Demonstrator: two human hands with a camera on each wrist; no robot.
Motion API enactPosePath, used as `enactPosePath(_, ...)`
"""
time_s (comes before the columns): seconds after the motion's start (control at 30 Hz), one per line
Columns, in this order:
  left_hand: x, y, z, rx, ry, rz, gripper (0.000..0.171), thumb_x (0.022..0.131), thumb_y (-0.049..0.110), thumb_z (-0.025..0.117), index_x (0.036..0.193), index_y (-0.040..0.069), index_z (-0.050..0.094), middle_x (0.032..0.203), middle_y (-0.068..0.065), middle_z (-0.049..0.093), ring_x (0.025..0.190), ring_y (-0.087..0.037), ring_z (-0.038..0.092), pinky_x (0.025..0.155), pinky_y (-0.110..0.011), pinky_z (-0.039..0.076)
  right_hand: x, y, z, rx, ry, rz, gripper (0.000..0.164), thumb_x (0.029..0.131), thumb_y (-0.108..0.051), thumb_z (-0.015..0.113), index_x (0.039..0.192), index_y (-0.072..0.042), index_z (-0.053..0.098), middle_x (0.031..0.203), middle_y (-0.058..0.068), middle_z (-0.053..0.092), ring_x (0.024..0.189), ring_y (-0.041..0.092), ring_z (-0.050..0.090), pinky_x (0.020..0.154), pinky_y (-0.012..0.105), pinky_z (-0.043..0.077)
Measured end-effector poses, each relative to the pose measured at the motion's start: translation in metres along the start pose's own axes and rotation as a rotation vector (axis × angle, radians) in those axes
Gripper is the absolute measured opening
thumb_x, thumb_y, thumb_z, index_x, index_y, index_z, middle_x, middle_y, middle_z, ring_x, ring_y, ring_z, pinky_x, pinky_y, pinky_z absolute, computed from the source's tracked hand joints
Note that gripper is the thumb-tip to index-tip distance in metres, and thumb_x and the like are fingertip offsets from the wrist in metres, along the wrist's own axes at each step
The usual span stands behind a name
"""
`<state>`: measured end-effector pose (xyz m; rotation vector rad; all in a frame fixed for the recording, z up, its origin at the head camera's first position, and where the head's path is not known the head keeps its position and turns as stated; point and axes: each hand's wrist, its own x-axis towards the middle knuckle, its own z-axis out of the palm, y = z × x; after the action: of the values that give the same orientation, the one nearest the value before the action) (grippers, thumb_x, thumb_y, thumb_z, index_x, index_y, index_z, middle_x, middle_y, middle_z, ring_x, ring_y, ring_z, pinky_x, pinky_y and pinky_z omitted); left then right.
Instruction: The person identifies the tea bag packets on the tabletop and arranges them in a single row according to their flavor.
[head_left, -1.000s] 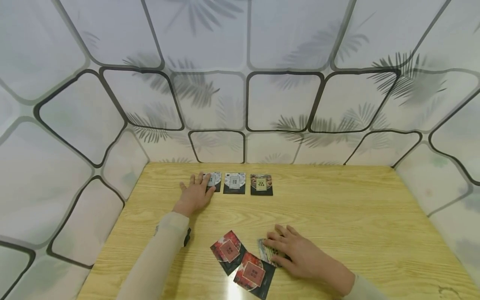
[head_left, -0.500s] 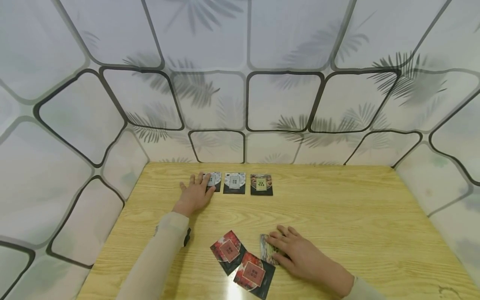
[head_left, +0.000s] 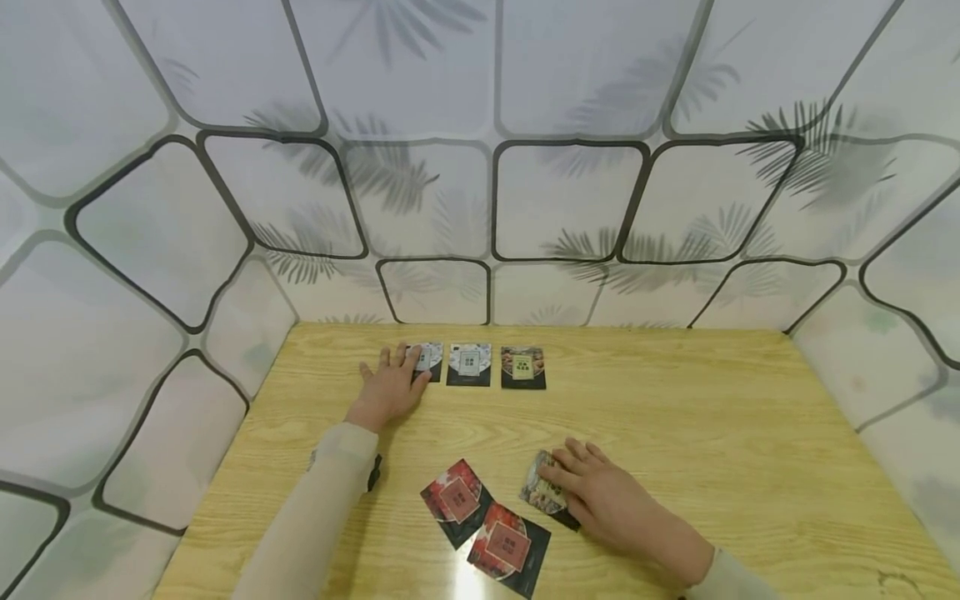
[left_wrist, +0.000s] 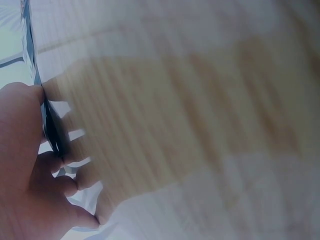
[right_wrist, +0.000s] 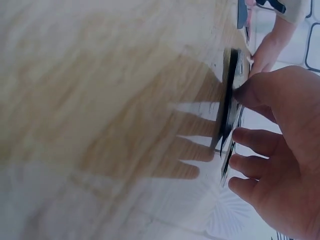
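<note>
Flat, square grey-and-brown packet with a yellowish label and a black band is lying on the near part of the pale yellow, wood-grained tabletop, turned askew to the far edge and partly covered by the right hand. Right hand is resting on it from above, fingers extended and slightly apart over its upper side; right wrist view is showing the thumb and fingertips at the packet's dark, thin edge. Left hand is reaching to the far row, fingers spread apart, index finger and thumb overlapping the left part of a flat, square grey-white packet with a black lower band; left wrist view is showing the thumb against a packet's dark edge. To its right, just beside, a second grey-white packet with a matching black band is lying face up, and next along, a brown packet with a yellow label is completing the row of three. Nearer the person, left of the right hand's packet, two square packets are lying tilted: an upper red-and-black packet and a lower red-and-black packet, their adjoining corners meeting or nearly so. Cream sleeves are covering both forearms.
</note>
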<state>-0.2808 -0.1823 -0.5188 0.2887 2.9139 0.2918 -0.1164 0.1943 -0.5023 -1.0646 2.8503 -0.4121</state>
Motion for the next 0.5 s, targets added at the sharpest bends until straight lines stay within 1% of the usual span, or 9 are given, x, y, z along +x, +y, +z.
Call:
enactPosePath(0.1,0.0006,-0.0013,0.0013,-0.002,-0.004,-0.003,0.07,0.114,0.053,0.029,0.172,0.015,0.014,0.177,-0.02,0.011,0.161,-0.051,0.008,0.119,-0.085,0.009,0.0013,0.0012,-0.0015,0.039,-0.019,0.04,0.046,0.106,-0.019,0.061,0.151,-0.013,0.06,0.156,0.021,0.055,0.149,0.048,0.045,0.122,0.064,0.036)
enactPosePath(0.3,0.001,-0.0006,0.0,-0.003,-0.004,0.003,0.07,0.114,0.053,0.028,0.172,0.015,0.014,0.176,-0.021,0.011,0.161,-0.052,0.009,0.118,-0.085,0.009,0.0025,0.0066,0.0005,0.028,-0.004,0.077,0.049,0.105,-0.029,0.065,0.149,-0.009,0.06,0.156,0.021,0.055,0.148,0.046,0.047,0.121,0.064,0.038)
enactPosePath(0.4,-0.0002,0.0011,-0.0021,-0.009,0.003,0.008,0.07,0.114,0.052,0.03,0.171,0.014,0.015,0.176,-0.022,0.012,0.161,-0.053,0.009,0.118,-0.086,0.009,0.0029,0.0069,0.0008,0.05,-0.002,0.069,0.052,0.106,-0.032,0.065,0.152,-0.01,0.057,0.158,0.02,0.054,0.149,0.045,0.046,0.122,0.064,0.036)
enactPosePath(0.5,-0.0016,0.002,-0.0031,-0.012,0.004,0.008,0.069,0.114,0.051,0.031,0.171,0.013,0.016,0.176,-0.022,0.013,0.161,-0.053,0.009,0.118,-0.086,0.01,0.003,0.0061,0.0009,0.08,-0.022,0.042,0.053,0.106,-0.032,0.065,0.154,-0.011,0.056,0.16,0.018,0.052,0.151,0.043,0.045,0.123,0.063,0.035)
